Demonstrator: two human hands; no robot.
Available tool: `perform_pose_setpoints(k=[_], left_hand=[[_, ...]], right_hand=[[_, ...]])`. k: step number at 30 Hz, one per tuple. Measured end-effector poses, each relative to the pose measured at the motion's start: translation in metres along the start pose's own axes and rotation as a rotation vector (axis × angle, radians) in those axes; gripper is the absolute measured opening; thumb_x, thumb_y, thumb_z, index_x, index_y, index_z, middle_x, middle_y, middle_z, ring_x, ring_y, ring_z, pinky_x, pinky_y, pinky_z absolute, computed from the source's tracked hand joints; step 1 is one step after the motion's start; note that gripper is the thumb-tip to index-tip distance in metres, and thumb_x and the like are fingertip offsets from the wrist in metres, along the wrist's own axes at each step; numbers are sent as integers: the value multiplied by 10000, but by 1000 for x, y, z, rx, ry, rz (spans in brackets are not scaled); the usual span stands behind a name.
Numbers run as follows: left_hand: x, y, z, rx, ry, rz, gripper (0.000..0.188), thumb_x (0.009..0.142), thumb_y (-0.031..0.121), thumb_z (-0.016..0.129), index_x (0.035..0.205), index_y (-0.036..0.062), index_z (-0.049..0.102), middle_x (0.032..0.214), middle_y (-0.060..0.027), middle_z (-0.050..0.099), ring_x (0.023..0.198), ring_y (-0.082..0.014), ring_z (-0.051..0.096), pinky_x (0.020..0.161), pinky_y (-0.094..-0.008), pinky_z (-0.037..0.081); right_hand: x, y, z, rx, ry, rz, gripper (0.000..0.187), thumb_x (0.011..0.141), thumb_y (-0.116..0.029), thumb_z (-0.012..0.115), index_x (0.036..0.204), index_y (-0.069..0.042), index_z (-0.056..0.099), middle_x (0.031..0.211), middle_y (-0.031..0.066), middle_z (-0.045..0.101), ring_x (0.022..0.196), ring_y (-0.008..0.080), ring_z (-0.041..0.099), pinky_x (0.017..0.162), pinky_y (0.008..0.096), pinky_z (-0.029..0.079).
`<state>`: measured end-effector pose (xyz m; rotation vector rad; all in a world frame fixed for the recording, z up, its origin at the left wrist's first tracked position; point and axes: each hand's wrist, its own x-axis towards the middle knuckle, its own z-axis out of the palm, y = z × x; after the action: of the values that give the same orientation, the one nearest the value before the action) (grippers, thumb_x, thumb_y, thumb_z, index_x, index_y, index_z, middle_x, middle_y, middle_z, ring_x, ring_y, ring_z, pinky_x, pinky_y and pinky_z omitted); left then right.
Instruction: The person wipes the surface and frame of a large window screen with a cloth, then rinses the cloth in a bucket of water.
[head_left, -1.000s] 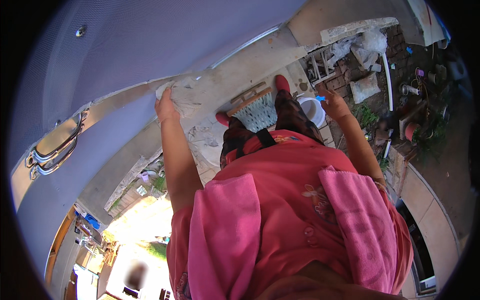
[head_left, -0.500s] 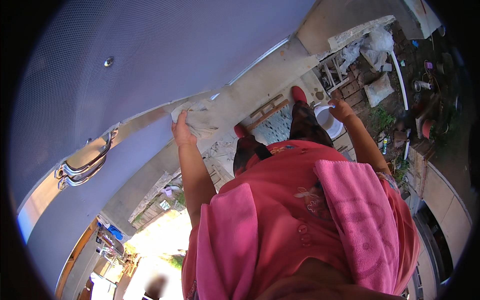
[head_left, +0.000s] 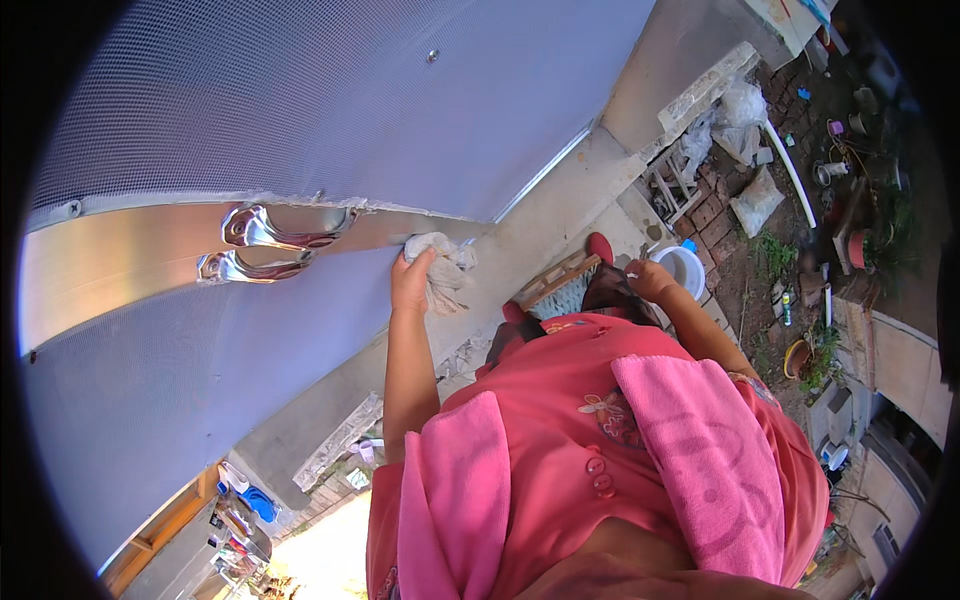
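Observation:
My left hand [head_left: 408,280] is closed around a crumpled, off-white cloth [head_left: 446,278], beside the lower edge strip of a bluish-purple, fine-textured panel [head_left: 330,110]. Two shiny curved metal handles [head_left: 285,230] are fixed to the left of this hand, near the metallic strip between the panels. My right hand [head_left: 652,281] is low on the right, with its fingers curled. A small light bit shows at its fingertips, too small to name. Just beyond this hand stands a white bucket [head_left: 697,272] with a blue part at its rim; I cannot tell whether they touch.
My red shoes [head_left: 600,247] stand near a wooden-framed patterned piece [head_left: 566,285] on the concrete. Off to the right are bricks [head_left: 712,228], a small ladder-like frame [head_left: 672,187], a stuffed pale bag [head_left: 758,202] and a white pipe [head_left: 793,175]. A pink towel [head_left: 705,465] hangs over my shoulders.
The view has shifted, bringing the handles further right and nearer the cloth. My left hand still grips the cloth, now more bunched. My right hand has gone from the bucket's rim to its left side.

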<state>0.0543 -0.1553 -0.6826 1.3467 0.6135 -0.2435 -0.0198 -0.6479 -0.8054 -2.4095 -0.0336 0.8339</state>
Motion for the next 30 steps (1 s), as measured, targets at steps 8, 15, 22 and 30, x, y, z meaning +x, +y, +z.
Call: perform_pose_setpoints(k=[8,15,22,30], left_hand=[[-6,-3,8,-9,116,52,336,874,152,725,1182,28,670,1102,-57,698,1003,-199,658,922,-352,511],[-10,12,7,186,70,217,349,897,107,676,1226,1,624,1111,-53,691,995,-158,647,904,-326,516],[-15,23,1,219,-71,259,399,883,113,699,1251,-15,615,1115,-67,700,993,-158,648,912,-313,513],[-13,37,0,445,-159,295,395,882,97,694,1250,-18,612,1129,-75,699,1006,-167,647,925,-322,509]], right_hand=[[19,9,-69,44,150,74,354,814,-182,688,1147,-65,704,1123,208,705,1075,387,670,940,435,537],[41,-55,-93,243,250,-115,301,871,-158,675,1151,-49,702,1082,192,722,982,333,705,885,399,559],[-10,-119,-59,246,257,-146,280,892,-133,647,1159,-59,690,1034,189,688,955,324,699,869,396,558],[-103,-43,55,359,237,173,289,852,-169,668,1116,-62,720,1062,199,721,986,353,702,883,410,562]])
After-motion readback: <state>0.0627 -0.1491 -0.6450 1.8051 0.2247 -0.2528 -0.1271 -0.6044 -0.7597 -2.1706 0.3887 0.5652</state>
